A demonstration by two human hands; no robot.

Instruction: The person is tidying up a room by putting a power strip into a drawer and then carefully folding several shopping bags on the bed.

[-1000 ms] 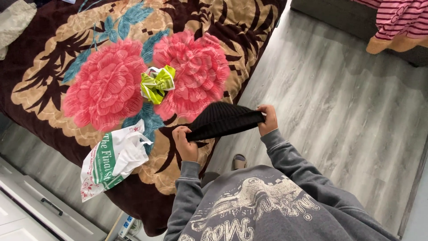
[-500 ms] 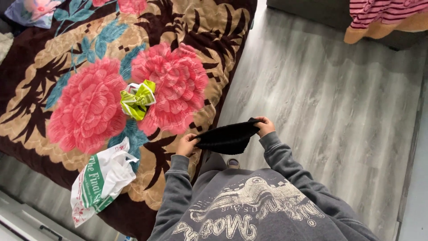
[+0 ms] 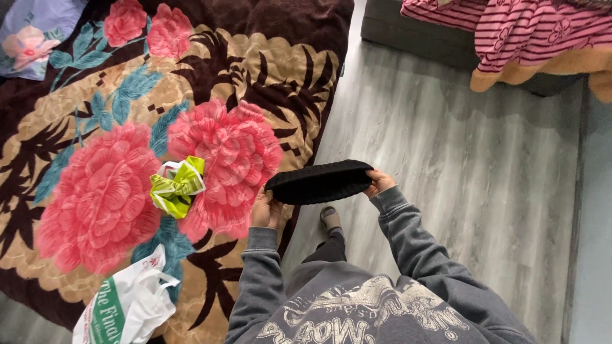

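Observation:
A black knitted hat [image 3: 320, 181] stretches flat between my two hands at chest height, beside the edge of a bed. My left hand [image 3: 264, 210] grips its left end and my right hand [image 3: 378, 183] grips its right end. Both arms wear grey sweatshirt sleeves. Under the hat I see my foot in a slipper [image 3: 329, 218] on the grey wooden floor.
A brown blanket with big pink flowers [image 3: 102, 197] covers the bed at left. On it lie a crumpled green-and-white bag [image 3: 176, 186] and a white plastic bag with green print [image 3: 124, 306]. A grey sofa with a pink striped blanket [image 3: 510, 28] stands at the top right.
The hat has gone from a rounded, upright shape to a flat, folded band held level. My view has shifted, so the bed slid down and left in the picture.

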